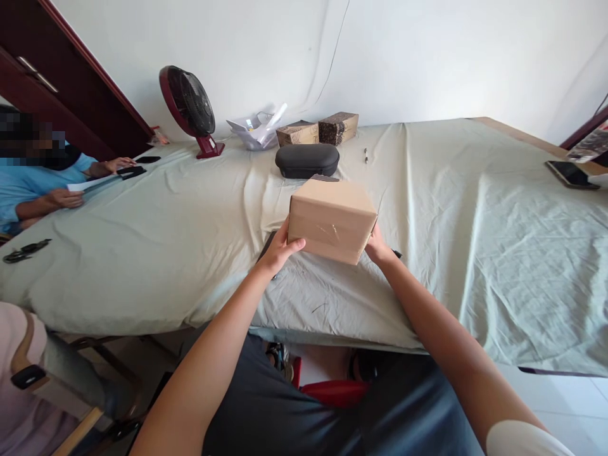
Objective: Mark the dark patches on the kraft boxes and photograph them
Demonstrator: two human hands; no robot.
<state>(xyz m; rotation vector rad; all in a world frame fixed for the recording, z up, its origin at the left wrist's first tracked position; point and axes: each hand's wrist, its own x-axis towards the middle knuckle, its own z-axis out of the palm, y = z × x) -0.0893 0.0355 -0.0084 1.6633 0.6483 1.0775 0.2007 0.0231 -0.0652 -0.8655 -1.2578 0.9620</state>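
Between my two hands is a brown cardboard box (332, 221), tilted, with a strip of shiny tape on the side facing me. My left hand (280, 250) grips its left side, the thumb lying on the near face. At the right side, my right hand (377, 245) holds the box too, its fingers partly hidden behind the corner. A dark flat item (266, 246) shows partly beside my left hand on the cloth. Just beyond the box lies a black zippered hard case (308, 160).
Patterned boxes (338, 128), a white basket (256, 133) and a red desk fan (190, 107) stand along the wall. A pen (365, 156) lies on the cloth-covered table (437, 190). A phone (571, 174) rests far right. Another person (42, 183) sits at left, holding paper.
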